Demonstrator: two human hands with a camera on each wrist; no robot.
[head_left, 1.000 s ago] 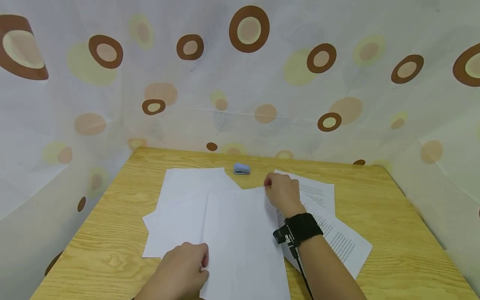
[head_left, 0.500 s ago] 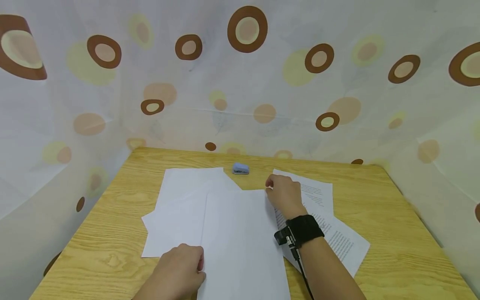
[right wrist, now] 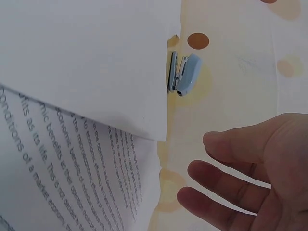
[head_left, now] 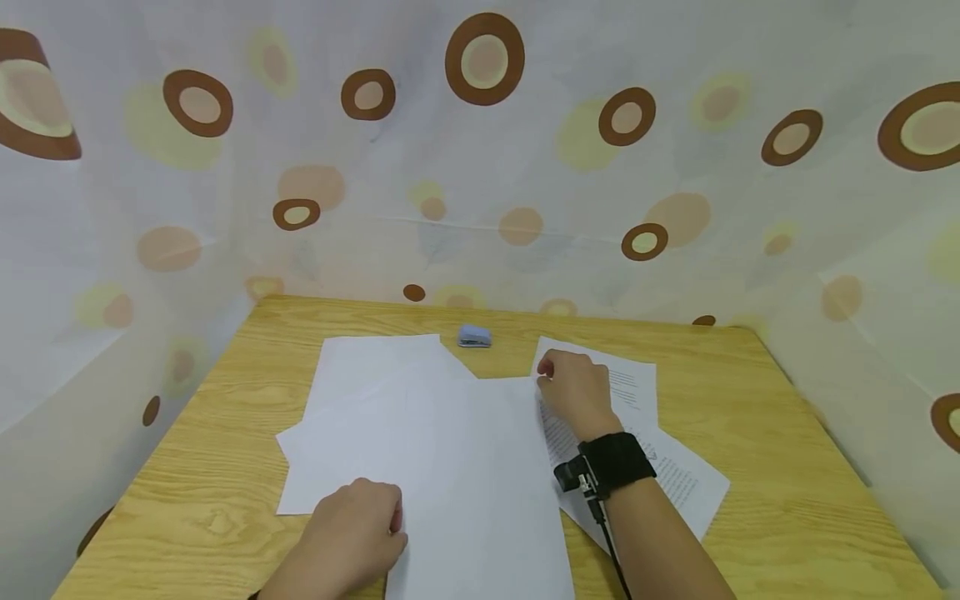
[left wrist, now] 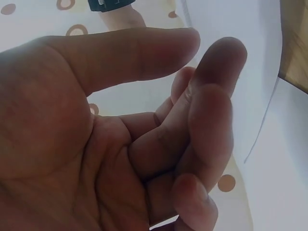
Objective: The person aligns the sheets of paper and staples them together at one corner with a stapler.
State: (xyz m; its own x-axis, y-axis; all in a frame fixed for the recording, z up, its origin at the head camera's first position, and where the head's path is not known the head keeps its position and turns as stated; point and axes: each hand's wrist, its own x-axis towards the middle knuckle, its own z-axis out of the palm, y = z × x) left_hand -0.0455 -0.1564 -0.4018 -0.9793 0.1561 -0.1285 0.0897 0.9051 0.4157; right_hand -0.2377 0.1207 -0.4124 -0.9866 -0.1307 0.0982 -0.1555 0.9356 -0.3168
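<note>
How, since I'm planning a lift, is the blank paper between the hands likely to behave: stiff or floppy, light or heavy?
Probably floppy: the blank paper looks thin-edged, so may sag if lifted by a corner. Likely light for its size, being broad and thin. It may slide when pushed, since part of it lies over the printed page.

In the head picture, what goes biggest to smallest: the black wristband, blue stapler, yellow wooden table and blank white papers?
1. Yellow wooden table
2. Blank white papers
3. Black wristband
4. Blue stapler
</note>
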